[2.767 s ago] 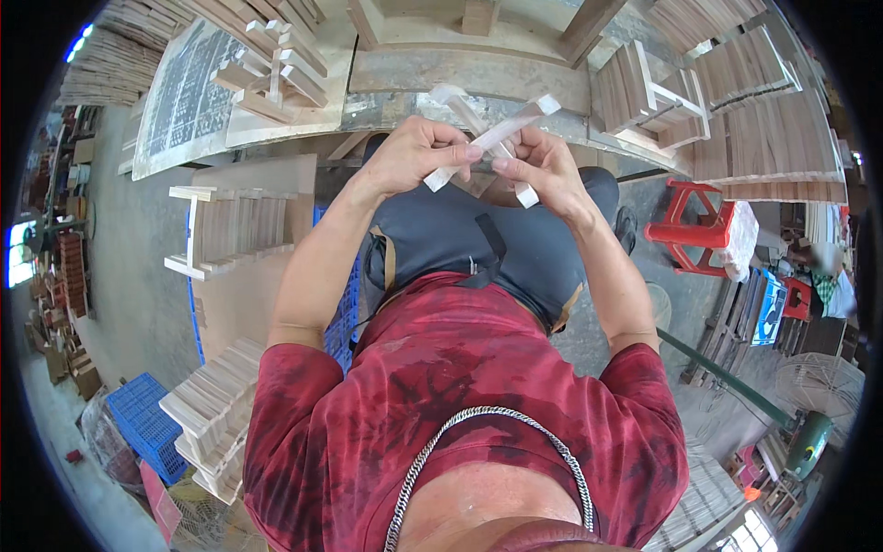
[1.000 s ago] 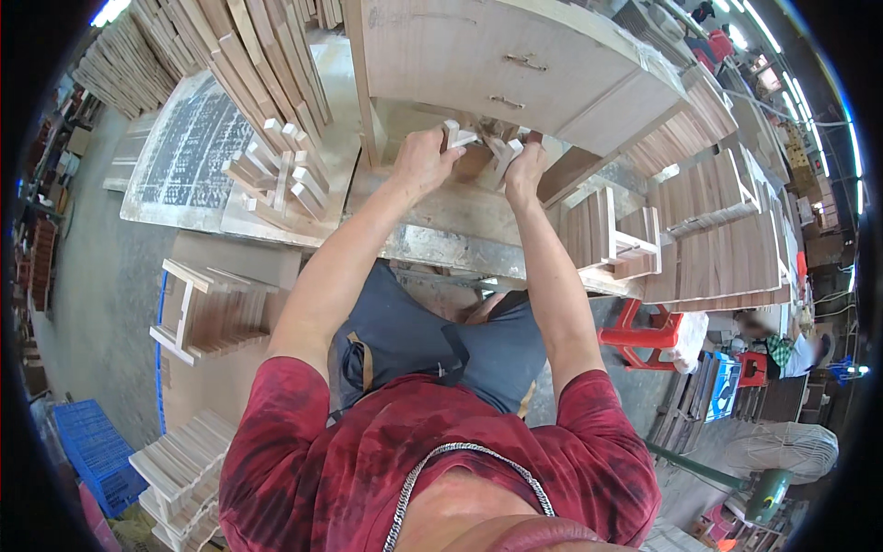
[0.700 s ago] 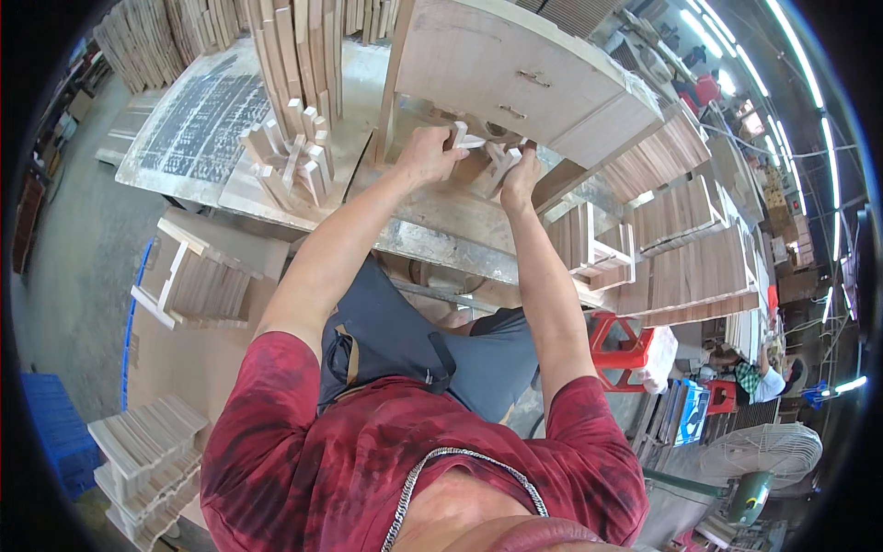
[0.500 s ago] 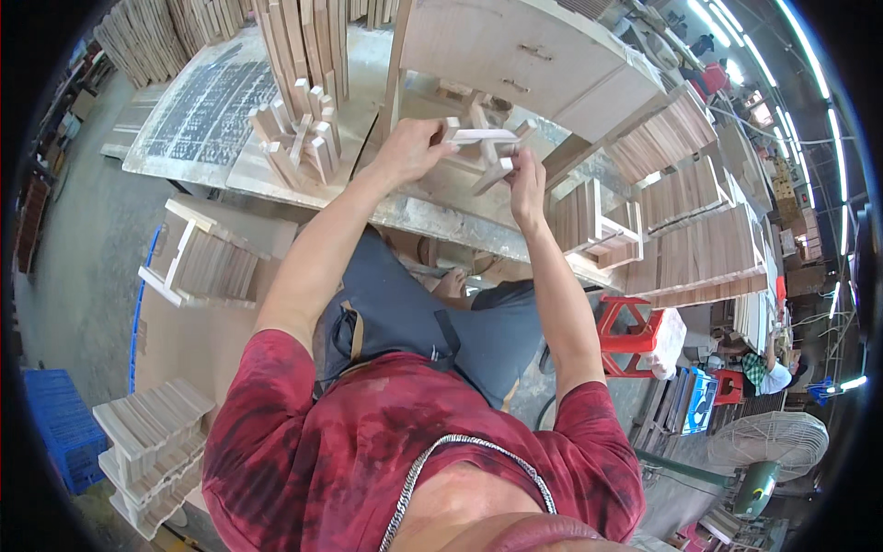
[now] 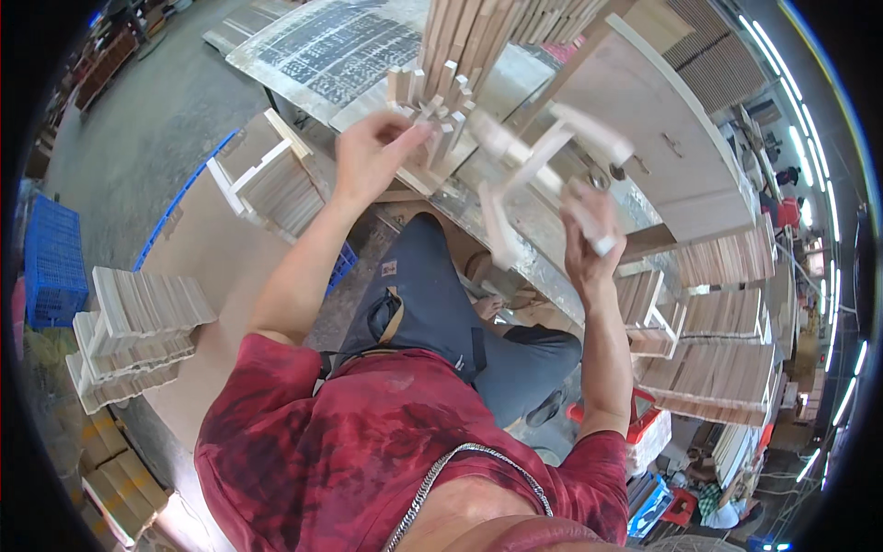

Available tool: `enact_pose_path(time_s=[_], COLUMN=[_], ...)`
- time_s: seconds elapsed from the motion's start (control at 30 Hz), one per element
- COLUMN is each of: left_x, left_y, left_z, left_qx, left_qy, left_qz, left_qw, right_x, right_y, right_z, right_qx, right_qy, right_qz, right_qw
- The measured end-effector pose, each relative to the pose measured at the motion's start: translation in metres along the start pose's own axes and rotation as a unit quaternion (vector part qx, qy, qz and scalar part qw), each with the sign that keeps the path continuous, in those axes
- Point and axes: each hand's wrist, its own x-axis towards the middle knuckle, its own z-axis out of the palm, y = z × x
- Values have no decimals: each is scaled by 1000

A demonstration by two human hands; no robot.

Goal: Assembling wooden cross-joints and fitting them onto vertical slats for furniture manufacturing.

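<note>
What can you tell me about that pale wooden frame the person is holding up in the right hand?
The wooden frame is an open piece of pale, whitish slats joined at angles, apparently bare or light-painted wood. It is motion-blurred, so its joints are unclear. It is held tilted in the air above the metal-topped workbench, gripped at its lower right end by the right hand. The left hand is apart from it, over a cluster of small wooden blocks.
</note>
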Motion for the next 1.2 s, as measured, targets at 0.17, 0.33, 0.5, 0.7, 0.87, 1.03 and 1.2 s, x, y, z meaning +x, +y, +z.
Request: enact_pose_path(time_s=[0.17,0.33,0.5,0.7,0.87,1.03,1.2], left_x=[28,49,48,42,45,39,24], left_y=[-54,-68,-73,-65,-71,-70,-63], left_z=[-29,-53,-58,-62,-58,-68,-42], left_qx=[402,394,380,357,375,366,384], left_qy=[290,217,215,198,208,154,193], left_qz=[123,70,93,67,64,73,121], left_qw=[860,890,895,910,901,915,895], right_x=[95,152,144,151,147,144,132], right_y=[26,58,78,62,85,82,74], right_z=[51,102,145,144,152,157,166], right_qx=[233,269,361,298,253,285,260], right_qy=[28,-205,-214,-232,-317,-354,-255], right_qz=[111,207,188,152,251,265,266], right_qw=[966,918,888,913,879,850,892])
